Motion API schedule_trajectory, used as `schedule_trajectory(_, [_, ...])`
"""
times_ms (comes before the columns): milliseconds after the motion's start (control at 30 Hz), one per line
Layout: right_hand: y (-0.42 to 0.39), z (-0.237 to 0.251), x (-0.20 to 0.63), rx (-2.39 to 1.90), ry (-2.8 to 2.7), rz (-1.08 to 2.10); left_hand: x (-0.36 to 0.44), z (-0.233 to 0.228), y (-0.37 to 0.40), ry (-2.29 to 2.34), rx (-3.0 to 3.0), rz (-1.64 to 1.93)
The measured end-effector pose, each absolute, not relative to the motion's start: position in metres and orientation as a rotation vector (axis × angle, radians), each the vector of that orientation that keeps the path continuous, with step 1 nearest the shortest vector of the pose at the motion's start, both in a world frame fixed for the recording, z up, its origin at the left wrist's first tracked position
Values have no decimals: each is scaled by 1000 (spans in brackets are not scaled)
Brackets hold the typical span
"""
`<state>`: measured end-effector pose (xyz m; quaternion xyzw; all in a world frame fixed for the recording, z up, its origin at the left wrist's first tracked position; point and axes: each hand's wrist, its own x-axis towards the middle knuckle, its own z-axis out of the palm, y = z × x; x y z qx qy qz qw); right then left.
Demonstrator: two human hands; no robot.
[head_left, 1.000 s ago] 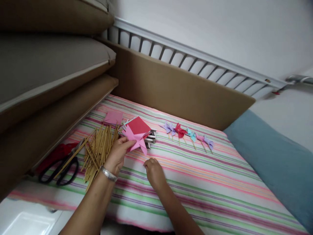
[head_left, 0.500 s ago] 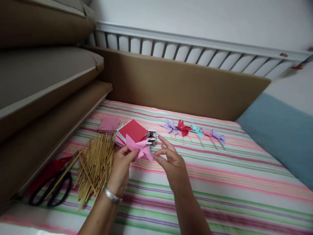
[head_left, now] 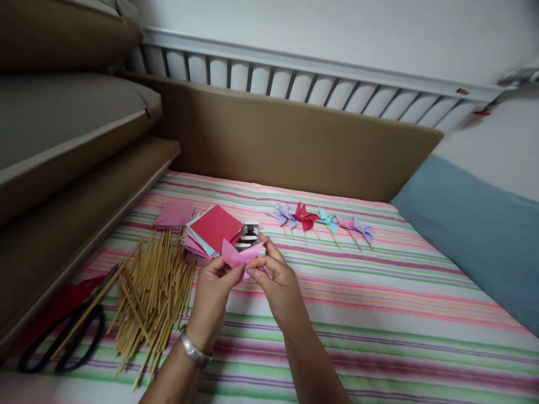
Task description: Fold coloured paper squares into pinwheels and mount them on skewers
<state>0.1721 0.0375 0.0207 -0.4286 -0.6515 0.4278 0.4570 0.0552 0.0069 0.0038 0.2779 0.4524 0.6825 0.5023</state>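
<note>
Right hand point(head_left: 281, 283) has closed in from just beside the pink folded paper point(head_left: 241, 256); left hand point(head_left: 213, 286) remains pinched on it. Both hands now meet at its lower part, in front of the paper squares point(head_left: 217, 227). Hazard: pinches pulling apart could crease or tear the thin sheet; a forward reach could disturb the squares or the black-and-white object point(head_left: 250, 230). Leftward, sticks point(head_left: 154, 297) and scissors point(head_left: 105, 282) restrict movement. Brown panel point(head_left: 290, 146) bounds the rear; widest room lies rightward over striped cloth point(head_left: 387, 303), nearer than the pinwheels point(head_left: 305, 217).
</note>
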Motion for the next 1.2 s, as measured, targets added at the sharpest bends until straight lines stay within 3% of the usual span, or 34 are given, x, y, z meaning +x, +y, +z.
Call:
schedule_trajectory(433, [37, 14, 169, -1052, -1722, 868, 47, 10, 5, 1118, 654, 1626])
schedule_trajectory(1200, [37, 9, 169, -1052, -1493, 1210, 43, 8, 3, 1070, 801, 1515])
